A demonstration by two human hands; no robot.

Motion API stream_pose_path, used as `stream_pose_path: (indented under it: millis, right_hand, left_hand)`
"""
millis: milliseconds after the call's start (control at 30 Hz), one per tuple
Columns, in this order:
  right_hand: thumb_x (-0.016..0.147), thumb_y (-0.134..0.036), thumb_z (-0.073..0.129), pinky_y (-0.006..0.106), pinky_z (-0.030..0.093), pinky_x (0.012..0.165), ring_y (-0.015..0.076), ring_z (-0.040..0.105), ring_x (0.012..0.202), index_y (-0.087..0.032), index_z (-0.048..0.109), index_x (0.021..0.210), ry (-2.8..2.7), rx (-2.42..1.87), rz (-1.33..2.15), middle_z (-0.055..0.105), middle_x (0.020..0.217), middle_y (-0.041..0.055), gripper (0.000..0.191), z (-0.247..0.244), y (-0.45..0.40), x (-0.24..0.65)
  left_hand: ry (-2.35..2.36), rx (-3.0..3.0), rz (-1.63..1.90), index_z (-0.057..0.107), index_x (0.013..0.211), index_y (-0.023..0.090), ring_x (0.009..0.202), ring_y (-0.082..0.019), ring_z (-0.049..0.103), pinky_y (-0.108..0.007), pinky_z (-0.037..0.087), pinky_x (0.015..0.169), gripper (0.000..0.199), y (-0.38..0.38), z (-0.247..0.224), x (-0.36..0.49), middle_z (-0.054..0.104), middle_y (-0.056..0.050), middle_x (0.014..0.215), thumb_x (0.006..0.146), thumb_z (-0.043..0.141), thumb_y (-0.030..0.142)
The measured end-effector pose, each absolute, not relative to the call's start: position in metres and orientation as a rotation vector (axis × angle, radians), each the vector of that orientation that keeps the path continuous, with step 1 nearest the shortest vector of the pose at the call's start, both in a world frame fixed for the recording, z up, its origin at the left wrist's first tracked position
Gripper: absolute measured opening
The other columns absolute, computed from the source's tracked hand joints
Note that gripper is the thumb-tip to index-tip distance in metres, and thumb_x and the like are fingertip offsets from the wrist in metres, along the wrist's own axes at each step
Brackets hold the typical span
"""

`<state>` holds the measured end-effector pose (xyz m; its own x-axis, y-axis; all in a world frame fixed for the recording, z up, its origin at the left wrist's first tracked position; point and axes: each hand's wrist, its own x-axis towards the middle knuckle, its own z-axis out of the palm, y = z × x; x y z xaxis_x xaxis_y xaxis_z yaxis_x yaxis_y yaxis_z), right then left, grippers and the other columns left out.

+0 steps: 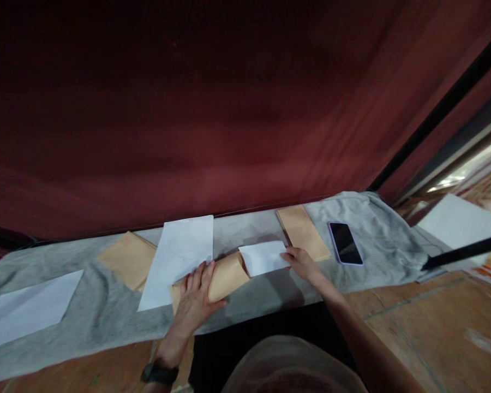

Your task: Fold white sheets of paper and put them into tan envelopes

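A brown envelope (229, 275) lies in front of me with its open end facing right. My left hand (196, 295) rests on its left part, fingers spread, a dark watch on the wrist. My right hand (300, 262) pinches the right end of a folded white paper (264, 257), whose left end is at the envelope's mouth. Under and behind the envelope's left side is a large white sheet (180, 256). Brown envelopes (303, 232) lie just beyond my right hand, and more brown envelopes (126, 259) lie left of the large sheet.
A grey cloth (245, 226) covers the long narrow surface. On it are a phone (346, 243) at the right and another white sheet (30, 308) at the far left. A dark red panel (229, 136) stands behind. White paper (462, 221) lies beyond the right end.
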<state>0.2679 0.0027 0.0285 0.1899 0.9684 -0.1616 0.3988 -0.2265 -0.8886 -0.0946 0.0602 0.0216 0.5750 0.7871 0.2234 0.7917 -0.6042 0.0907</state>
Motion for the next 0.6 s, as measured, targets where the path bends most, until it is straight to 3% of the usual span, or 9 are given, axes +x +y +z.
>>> stream_pose_path:
  millis: [233,433,600]
  right_hand:
    - [0.082,-0.026,0.058,0.022,0.044,0.054,0.0140,0.058,0.058,-0.021,0.056,0.061,-1.354,-1.756,1.058,0.057,0.057,-0.0025,0.021,0.032,0.011,0.273]
    - [0.088,-0.037,0.056,0.023,0.041,0.055,0.0142,0.056,0.058,-0.020,0.058,0.064,-1.325,-1.741,1.010,0.057,0.059,-0.0021,0.030,0.028,0.012,0.253]
    - [0.090,-0.039,0.055,0.026,0.044,0.066,0.0160,0.061,0.072,-0.020,0.068,0.072,-1.295,-1.681,0.949,0.066,0.079,0.0019,0.030,0.021,0.009,0.227]
  left_hand:
    - [-1.403,-2.788,-0.366,0.012,0.162,0.024,0.142,-0.040,0.041,-0.058,0.028,0.116,0.116,0.066,0.023,-0.092,0.035,-0.020,0.159,0.071,0.080,0.042]
    - [-1.346,-2.822,-0.411,0.014,0.162,0.025,0.141,-0.041,0.041,-0.058,0.027,0.116,0.112,0.070,0.032,-0.076,0.033,-0.019,0.161,0.073,0.079,0.046]
    - [-1.241,-2.891,-0.402,0.018,0.161,0.024,0.140,-0.042,0.041,-0.058,0.028,0.115,0.113,0.069,0.035,-0.054,0.030,-0.020,0.163,0.070,0.082,0.047]
